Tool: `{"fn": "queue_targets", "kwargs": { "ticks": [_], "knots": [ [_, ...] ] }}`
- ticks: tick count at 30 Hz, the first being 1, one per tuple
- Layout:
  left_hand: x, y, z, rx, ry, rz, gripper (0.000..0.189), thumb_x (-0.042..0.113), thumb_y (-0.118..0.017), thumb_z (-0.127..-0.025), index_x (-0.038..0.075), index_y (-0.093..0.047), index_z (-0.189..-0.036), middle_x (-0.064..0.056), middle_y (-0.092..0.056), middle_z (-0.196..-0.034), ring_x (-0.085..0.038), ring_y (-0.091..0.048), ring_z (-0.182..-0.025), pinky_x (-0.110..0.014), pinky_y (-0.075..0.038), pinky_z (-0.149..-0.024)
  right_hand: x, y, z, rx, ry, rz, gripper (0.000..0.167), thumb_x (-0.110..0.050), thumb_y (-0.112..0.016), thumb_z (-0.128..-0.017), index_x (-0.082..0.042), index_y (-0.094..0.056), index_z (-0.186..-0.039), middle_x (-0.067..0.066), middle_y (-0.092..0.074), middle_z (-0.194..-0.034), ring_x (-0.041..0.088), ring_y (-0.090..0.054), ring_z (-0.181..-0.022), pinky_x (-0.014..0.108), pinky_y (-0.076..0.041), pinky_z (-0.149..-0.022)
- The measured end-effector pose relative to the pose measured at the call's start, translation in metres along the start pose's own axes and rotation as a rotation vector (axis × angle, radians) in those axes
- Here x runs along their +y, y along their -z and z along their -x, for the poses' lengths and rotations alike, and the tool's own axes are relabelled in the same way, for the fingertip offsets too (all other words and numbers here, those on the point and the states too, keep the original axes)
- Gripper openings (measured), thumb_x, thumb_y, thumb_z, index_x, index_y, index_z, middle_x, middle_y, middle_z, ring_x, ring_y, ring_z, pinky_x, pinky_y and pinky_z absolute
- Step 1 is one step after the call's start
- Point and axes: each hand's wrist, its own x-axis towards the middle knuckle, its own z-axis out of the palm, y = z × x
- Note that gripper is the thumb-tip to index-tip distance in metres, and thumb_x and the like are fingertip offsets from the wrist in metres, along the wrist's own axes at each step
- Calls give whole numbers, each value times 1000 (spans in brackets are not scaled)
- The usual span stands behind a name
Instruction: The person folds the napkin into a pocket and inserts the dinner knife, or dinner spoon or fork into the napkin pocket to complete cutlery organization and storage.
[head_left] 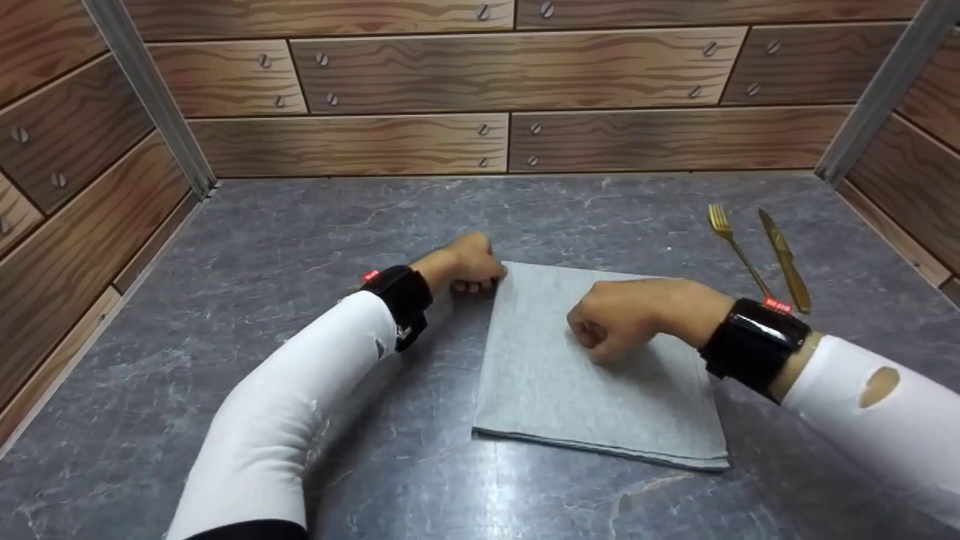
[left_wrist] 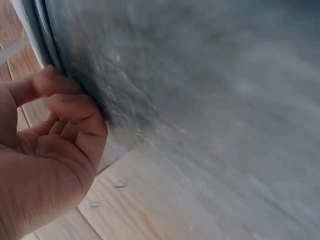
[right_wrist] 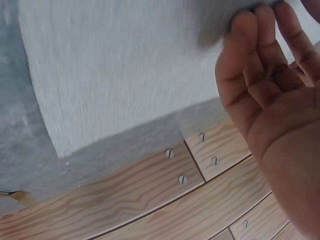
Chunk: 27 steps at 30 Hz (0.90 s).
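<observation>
A folded light grey cloth napkin (head_left: 585,405) lies flat on the table, its layered edge facing me. My left hand (head_left: 474,259) is at its far left corner, thumb and forefinger pinching the edge while the other fingers curl in. The left wrist view shows that hand (left_wrist: 55,150) beside the layered napkin edge, with some blur. Over the middle of the cloth hovers my right hand (head_left: 619,319), its fingers loosely bent. Seen from the right wrist, this hand (right_wrist: 280,120) holds nothing, and its fingertips are close to the napkin surface (right_wrist: 115,75).
A gold fork (head_left: 739,251) and a gold knife (head_left: 786,266) lie side by side at the right, beyond my right wrist. Wood-patterned walls (head_left: 517,71) border the grey marbled table (head_left: 315,217) at the back and both sides.
</observation>
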Motion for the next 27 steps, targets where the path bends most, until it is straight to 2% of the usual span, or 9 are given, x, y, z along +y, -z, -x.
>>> {"fn": "queue_targets", "kwargs": {
  "ticks": [1, 4, 9, 12, 14, 17, 20, 23, 27],
  "knots": [
    [-5, 1, -11, 9, 17, 1, 31, 27, -70, -109, 13, -70, -81, 5, -67, -65, -11, -61, -54, -27, -49, -49, -2, -1, 0, -4, -7, -4, 13, -12, -82, -90, -14, -70, -87, -7, -64, -77, 1, -51, -71, 22, -46, -68],
    [-11, 3, -26, 21, 34, 0, 32, 28, -69, -108, 14, -67, -79, 5, -66, -64, -12, -60, -53, -29, -47, -49, -5, 0, 2, 7, -11, -18, 13, -11, -81, -91, -13, -68, -87, -6, -63, -78, 2, -50, -72, 23, -46, -68],
    [-7, -2, -33, 61, 19, -112, 38, 33, -65, -110, 14, -66, -76, 2, -68, -69, -15, -61, -57, -31, -50, -52, -6, 1, 1, 3, 11, -34, 17, -15, -85, -93, -13, -70, -86, -6, -63, -76, 1, -51, -72, 23, -47, -69],
    [0, -10, -31, 143, -14, -283, 34, 35, -64, -112, 11, -72, -91, -6, -78, -96, -21, -72, -81, -38, -61, -70, -9, -1, 0, -6, 28, -33, 21, -19, -89, -93, -13, -71, -85, -7, -63, -74, -1, -50, -71, 22, -47, -68],
    [4, -17, -28, 176, -44, -436, 35, 38, -59, -117, 6, -73, -113, -13, -80, -121, -28, -79, -107, -45, -69, -89, -12, -2, 1, -19, 36, -42, 23, -20, -91, -93, -13, -71, -83, -7, -64, -73, -3, -50, -69, 21, -46, -67],
    [10, -27, -24, 194, -107, -650, 45, 41, -44, -125, 3, -62, -143, -21, -74, -147, -40, -78, -136, -58, -68, -111, -22, -1, 1, -55, 52, -75, 27, -23, -94, -92, -11, -73, -83, -7, -66, -71, -5, -50, -67, 19, -45, -65],
    [11, -33, -22, 207, -178, -754, 42, 37, -34, -128, 6, -52, -150, -24, -71, -147, -47, -78, -135, -62, -69, -110, -36, 0, 1, -111, 72, -106, 28, -26, -97, -92, -10, -76, -84, -4, -70, -72, -7, -52, -67, 17, -44, -65],
    [8, -34, -22, 233, -234, -792, 34, 30, -35, -128, 8, -50, -149, -24, -71, -144, -49, -80, -129, -62, -71, -104, -48, 2, -1, -139, 88, -85, 28, -24, -100, -90, -10, -77, -84, -2, -74, -74, -8, -53, -69, 17, -46, -67],
    [-4, -29, -19, 197, -250, -827, 33, 19, -36, -124, 6, -49, -151, -25, -68, -148, -49, -79, -127, -62, -71, -104, -53, 3, -1, -146, 40, 6, 29, -20, -104, -84, -13, -76, -82, -7, -72, -75, -5, -53, -69, 18, -49, -66]
  ]
}}
